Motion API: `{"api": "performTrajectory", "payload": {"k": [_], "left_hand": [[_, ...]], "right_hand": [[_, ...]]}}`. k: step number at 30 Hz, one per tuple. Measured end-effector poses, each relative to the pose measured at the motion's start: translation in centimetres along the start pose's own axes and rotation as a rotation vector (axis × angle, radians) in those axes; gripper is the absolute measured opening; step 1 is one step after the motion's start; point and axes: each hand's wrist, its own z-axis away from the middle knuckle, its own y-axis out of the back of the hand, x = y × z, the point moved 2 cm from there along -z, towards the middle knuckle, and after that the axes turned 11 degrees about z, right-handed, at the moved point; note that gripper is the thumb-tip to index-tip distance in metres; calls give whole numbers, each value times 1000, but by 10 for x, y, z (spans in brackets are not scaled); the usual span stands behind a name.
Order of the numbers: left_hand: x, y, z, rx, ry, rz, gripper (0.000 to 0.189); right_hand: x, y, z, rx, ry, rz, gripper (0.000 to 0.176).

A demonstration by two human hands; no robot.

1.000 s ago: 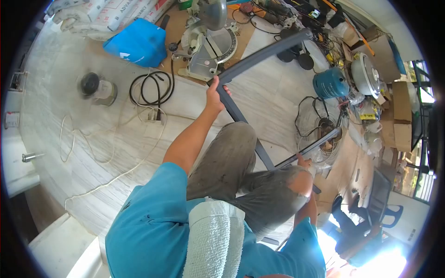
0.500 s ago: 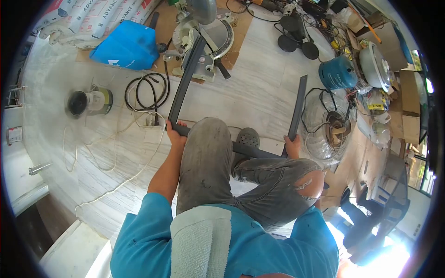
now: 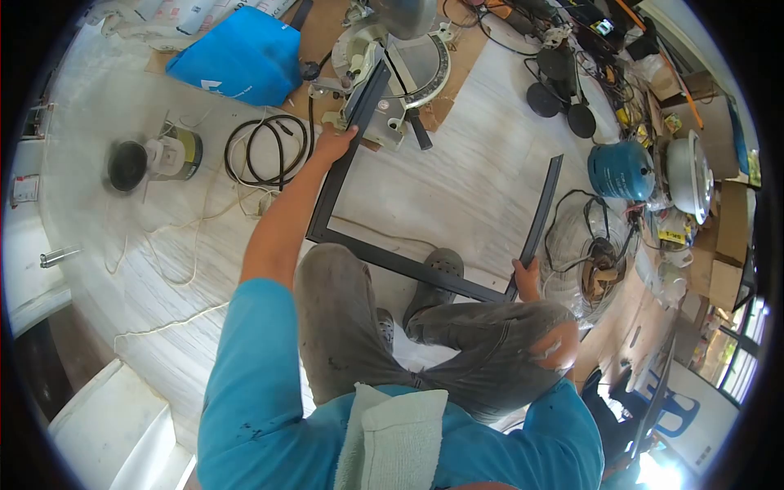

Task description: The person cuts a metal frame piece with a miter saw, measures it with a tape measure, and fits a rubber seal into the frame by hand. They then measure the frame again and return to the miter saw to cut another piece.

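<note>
A dark three-sided frame of long flat bars lies across in front of my knees, its open side facing away from me. My left hand is closed round the left bar, near its far end. That end lies on the silver miter saw. Near the right corner, my right hand grips the right bar, whose far end points away over the floor. The front bar passes above my grey shoe.
Beyond my left arm are a blue bag, a coiled black cable and a can. To the right stand a teal gas cylinder, a wrapped coil and a white pot. Cables and tools crowd the back right.
My left hand has moved forward along the left bar, from the near corner toward the saw. The front bar now shows in full, with my left knee behind it. My right hand keeps its hold.
</note>
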Motion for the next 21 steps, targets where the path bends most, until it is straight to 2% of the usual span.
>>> {"api": "performTrajectory", "payload": {"k": [3, 6, 9, 12, 15, 18, 21], "left_hand": [[-4, -35, -25, 173, 86, -26, 85], [-5, -34, -36, 185, -10, 64, 81], [-1, -31, -37, 183, -59, 56, 76], [1, -31, -39, 202, -54, 27, 64], [6, -32, -34, 230, -59, 65, 70], [10, -30, -31, 205, -48, 102, 65], [11, -31, -31, 204, 12, 87, 69]], "right_hand": [[-10, 4, 0, -117, -165, 69, 31], [-12, 1, -6, -179, -289, 85, 31], [-15, -2, -4, -189, -275, 42, 30], [-11, -3, -8, -212, -350, -54, 30], [2, -2, -14, -184, -275, -110, 32], [10, 9, -19, -225, -171, 115, 35], [-31, 15, -4, -295, -461, 80, 39]]}}
